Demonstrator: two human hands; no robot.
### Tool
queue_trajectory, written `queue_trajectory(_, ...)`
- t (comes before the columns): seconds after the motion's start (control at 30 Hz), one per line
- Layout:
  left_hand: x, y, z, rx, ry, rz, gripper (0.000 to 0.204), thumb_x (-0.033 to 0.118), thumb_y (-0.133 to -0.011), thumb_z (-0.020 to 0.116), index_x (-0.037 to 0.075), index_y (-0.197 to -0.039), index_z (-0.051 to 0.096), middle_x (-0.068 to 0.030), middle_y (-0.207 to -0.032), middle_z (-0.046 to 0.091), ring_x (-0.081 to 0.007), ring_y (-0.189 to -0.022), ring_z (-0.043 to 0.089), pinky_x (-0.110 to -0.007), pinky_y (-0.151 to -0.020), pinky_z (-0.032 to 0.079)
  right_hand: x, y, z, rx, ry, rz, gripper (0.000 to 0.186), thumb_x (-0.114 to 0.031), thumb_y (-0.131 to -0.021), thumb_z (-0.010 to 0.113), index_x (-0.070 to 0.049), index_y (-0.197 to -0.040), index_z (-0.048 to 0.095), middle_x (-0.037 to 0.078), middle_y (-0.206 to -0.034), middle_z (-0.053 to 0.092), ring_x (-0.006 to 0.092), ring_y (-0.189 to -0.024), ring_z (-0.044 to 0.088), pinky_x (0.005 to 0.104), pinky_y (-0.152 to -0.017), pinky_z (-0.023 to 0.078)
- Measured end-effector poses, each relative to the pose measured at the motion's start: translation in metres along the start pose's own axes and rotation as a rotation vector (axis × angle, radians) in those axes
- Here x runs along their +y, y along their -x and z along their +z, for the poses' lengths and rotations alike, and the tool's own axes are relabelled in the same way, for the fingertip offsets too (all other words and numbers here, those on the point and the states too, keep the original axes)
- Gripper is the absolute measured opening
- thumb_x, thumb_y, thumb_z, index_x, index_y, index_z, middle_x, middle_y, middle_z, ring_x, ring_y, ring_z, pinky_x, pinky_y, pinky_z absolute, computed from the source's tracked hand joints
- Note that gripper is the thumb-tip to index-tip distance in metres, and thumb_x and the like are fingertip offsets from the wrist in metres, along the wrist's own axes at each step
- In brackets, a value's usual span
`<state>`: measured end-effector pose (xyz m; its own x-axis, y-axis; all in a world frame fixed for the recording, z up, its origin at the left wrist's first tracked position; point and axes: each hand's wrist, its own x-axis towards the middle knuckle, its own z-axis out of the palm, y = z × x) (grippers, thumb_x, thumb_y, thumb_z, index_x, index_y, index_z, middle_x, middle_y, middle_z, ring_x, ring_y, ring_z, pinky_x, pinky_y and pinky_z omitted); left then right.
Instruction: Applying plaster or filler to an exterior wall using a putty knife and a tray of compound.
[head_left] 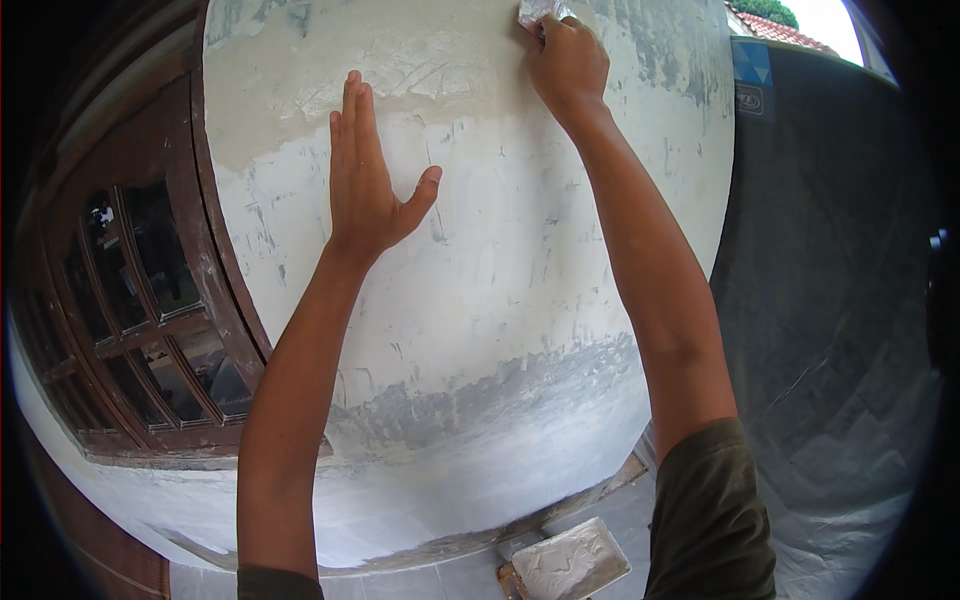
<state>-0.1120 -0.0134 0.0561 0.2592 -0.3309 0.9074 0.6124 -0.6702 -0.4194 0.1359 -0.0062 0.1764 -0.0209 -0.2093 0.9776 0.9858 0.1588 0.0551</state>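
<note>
Dark sleeve (712, 520) nearest, lower right. Right hand (572, 65) grips crinkled silvery tool (543, 10) at smeared upper wall (480, 280), tool partly out of frame. Left hand (368, 195) open, thumb spread, wall contact unclear. Dark sheet (830, 250) at right carries blue patch (752, 63) and outlined mark (748, 99), lettering illegible. Pale paste (575, 560) sits below.

Outside a home: wood-framed window (150, 330), patchy plastered wall (510, 250), red-tiled roof (778, 32)

floor (425, 582): grey tiles | on it: rectangular tray (621, 566) of pale paste (568, 562) | tray's underside: hidden
</note>
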Motion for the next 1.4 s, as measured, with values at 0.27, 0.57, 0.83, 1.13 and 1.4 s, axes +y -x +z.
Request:
queue_trajectory(0.27, -0.021, 0.017, -0.038, -0.039, -0.075, -0.024, 0.097, 0.031, -0.088, 0.066, -0.005, -0.158, 0.010, -0.0276, -0.164, 0.017, -0.0428, -0.152, 0.021, -0.058, -0.122, 0.015, -0.088, 0.050, -0.018, 0.134, -0.184, -0.191, 0.016, -0.004, -0.079, 0.062, 0.000, -0.093, 0.070, 0.012, -0.084, 0.068, 0.0297, -0.083, 0.066, 0.0438, -0.075, 0.050)
queue_trajectory(0.57, -0.012, 0.015, -0.035, -0.085, -0.077, -0.036, 0.098, 0.028, -0.087, 0.067, -0.006, -0.158, 0.009, -0.0281, -0.164, 0.018, -0.0433, -0.151, 0.022, -0.056, -0.122, 0.017, -0.022, -0.005, 0.002, 0.052, 0.035, 0.112, 0.017, -0.013, -0.086, 0.063, -0.005, -0.096, 0.073, 0.012, -0.093, 0.071, 0.0350, -0.088, 0.067, 0.0473, -0.079, 0.054)
queue_trajectory(0.83, -0.015, 0.017, -0.038, -0.061, -0.076, -0.056, 0.097, 0.030, -0.087, 0.066, -0.005, -0.158, 0.009, -0.0279, -0.164, 0.018, -0.0433, -0.151, 0.023, -0.057, -0.122, 0.018, -0.103, 0.040, -0.005, 0.076, -0.164, -0.221, 0.017, -0.003, -0.078, 0.061, 0.002, -0.090, 0.070, 0.013, -0.083, 0.067, 0.0297, -0.083, 0.066, 0.0417, -0.073, 0.051)
queue_trajectory(1.13, -0.015, 0.018, -0.036, -0.063, -0.081, -0.049, 0.097, 0.032, -0.088, 0.065, -0.005, -0.158, 0.009, -0.0281, -0.163, 0.019, -0.0437, -0.151, 0.023, -0.057, -0.122, 0.018, -0.055, -0.001, -0.012, 0.125, -0.079, -0.009, 0.013, -0.008, -0.083, 0.065, -0.005, -0.095, 0.069, 0.013, -0.088, 0.068, 0.0334, -0.086, 0.066, 0.0457, -0.077, 0.054)
queue_trajectory(1.4, -0.018, 0.020, -0.038, -0.056, -0.059, -0.056, 0.096, 0.034, -0.089, 0.064, -0.005, -0.158, 0.009, -0.0289, -0.163, 0.018, -0.0445, -0.151, 0.023, -0.058, -0.121, 0.018, -0.083, 0.019, 0.006, 0.024, -0.081, -0.110, 0.020, -0.002, -0.078, 0.061, 0.003, -0.095, 0.071, 0.016, -0.089, 0.070, 0.0319, -0.088, 0.068, 0.0445, -0.079, 0.051)
